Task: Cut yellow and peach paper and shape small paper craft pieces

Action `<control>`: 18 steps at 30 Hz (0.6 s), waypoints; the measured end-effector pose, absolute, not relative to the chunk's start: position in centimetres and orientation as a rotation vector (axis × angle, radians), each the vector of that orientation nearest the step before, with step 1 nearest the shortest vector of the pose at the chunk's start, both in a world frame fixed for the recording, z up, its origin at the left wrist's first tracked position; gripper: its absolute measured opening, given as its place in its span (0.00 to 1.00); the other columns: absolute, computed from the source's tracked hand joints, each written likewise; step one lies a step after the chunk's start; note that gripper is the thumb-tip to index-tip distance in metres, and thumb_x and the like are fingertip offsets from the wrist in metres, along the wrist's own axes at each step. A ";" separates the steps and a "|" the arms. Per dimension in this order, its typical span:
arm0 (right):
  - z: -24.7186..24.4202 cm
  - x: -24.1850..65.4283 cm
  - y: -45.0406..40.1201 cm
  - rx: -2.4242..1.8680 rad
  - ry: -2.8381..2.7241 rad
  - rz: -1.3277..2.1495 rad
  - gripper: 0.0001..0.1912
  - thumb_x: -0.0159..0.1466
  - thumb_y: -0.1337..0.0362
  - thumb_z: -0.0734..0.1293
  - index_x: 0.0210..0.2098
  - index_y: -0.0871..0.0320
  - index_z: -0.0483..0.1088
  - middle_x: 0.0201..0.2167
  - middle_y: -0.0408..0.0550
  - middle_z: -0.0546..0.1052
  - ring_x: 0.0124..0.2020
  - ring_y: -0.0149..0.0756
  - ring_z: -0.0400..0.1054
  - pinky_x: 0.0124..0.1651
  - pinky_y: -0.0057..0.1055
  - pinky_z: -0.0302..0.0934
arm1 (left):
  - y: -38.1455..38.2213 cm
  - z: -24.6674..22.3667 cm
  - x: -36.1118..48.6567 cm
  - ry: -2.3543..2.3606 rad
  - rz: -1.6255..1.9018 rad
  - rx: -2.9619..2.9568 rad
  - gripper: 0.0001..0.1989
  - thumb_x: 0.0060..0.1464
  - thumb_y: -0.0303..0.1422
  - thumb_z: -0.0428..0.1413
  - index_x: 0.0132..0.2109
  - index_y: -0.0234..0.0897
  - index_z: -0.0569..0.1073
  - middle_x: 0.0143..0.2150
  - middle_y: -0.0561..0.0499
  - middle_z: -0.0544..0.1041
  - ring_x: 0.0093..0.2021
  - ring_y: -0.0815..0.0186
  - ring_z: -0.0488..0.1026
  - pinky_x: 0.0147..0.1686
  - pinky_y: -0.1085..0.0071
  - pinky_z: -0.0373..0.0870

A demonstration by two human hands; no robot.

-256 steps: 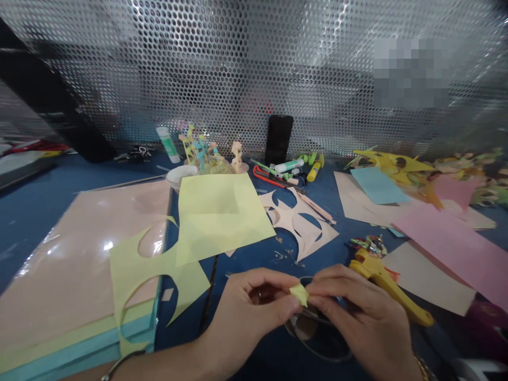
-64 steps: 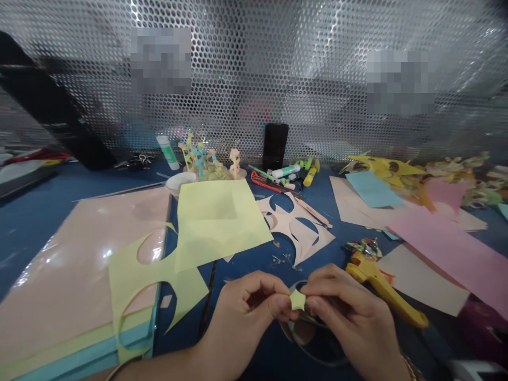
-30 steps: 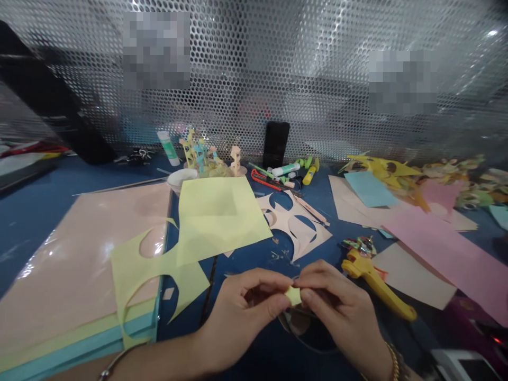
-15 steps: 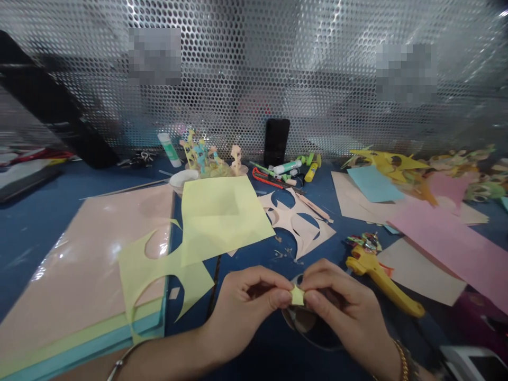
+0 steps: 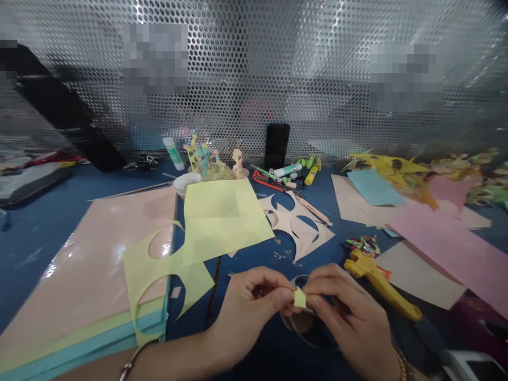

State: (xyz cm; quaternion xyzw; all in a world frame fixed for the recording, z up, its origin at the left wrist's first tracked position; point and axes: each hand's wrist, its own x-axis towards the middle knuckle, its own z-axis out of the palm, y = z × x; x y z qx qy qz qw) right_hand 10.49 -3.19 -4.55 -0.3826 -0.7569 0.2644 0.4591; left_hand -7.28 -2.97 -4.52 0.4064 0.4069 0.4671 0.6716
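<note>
A small yellow paper piece (image 5: 300, 298) with pointed corners is pinched between both hands near the front of the blue table. My left hand (image 5: 254, 307) grips its left side with thumb and forefinger, and my right hand (image 5: 349, 309) grips its right side the same way. Under the hands lies a dark round object (image 5: 307, 330), partly hidden by them. Beyond the fingers is a pale pink sheet with round cutouts (image 5: 291, 217). A plain yellow sheet (image 5: 224, 217) and a cut yellow sheet (image 5: 188, 267) lie to the left.
A yellow-handled tool (image 5: 384, 291) lies right of my right hand. Pink sheets (image 5: 444, 238) and a blue sheet (image 5: 375, 186) are at the right. Glue sticks (image 5: 288, 170), a red cutter (image 5: 268, 181), a standing phone (image 5: 277, 145) and small paper figures (image 5: 204, 159) line the back.
The yellow piece has turned slightly between the fingers and sits a little further right. Both hands still pinch it. The camera view has shifted slightly.
</note>
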 end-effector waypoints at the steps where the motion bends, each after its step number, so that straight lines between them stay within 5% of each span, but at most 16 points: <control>1: -4.6 10.5 -3.2 -0.948 -1.866 0.633 0.07 0.62 0.73 0.64 0.35 0.54 0.71 0.31 0.42 0.73 0.33 0.29 0.69 0.37 0.24 0.63 | -3.0 -4.5 -7.2 0.924 1.058 0.932 0.04 0.48 0.30 0.62 0.29 0.33 0.76 0.22 0.54 0.78 0.23 0.74 0.74 0.27 0.81 0.72; 11: -4.7 10.3 -3.4 -1.022 -1.850 0.610 0.07 0.63 0.71 0.63 0.32 0.54 0.70 0.29 0.41 0.72 0.31 0.29 0.69 0.35 0.25 0.63 | -3.4 -4.7 -7.1 0.943 1.084 1.036 0.04 0.52 0.31 0.60 0.30 0.34 0.75 0.25 0.54 0.77 0.26 0.73 0.74 0.29 0.80 0.72; 18: -4.9 10.0 -3.4 -1.036 -1.815 0.586 0.06 0.62 0.71 0.66 0.32 0.54 0.71 0.28 0.41 0.73 0.29 0.28 0.69 0.33 0.23 0.63 | -3.4 -4.7 -7.6 1.049 1.104 1.104 0.05 0.44 0.27 0.64 0.31 0.36 0.76 0.26 0.54 0.78 0.27 0.71 0.75 0.28 0.80 0.72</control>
